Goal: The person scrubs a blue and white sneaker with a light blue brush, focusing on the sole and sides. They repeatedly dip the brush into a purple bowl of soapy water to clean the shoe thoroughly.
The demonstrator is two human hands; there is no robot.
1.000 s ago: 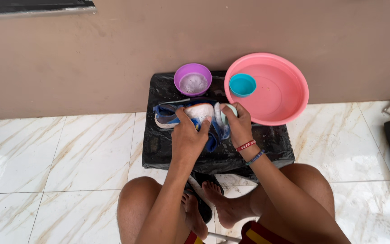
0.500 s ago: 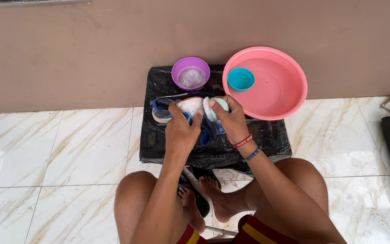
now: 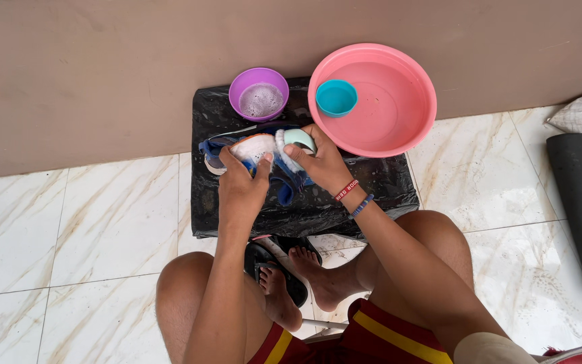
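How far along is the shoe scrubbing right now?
Set up: soapy water in the purple bowl, pink basin with its teal cup. In hand: left hand grips the blue and white shoe while the right hand presses a foamy brush on it. Left: suds remain, not rinsed.

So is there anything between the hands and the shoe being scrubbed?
Nothing visible. The left hand grips the shoe directly, and the right hand presses a foamy brush against it on the black-covered stand.
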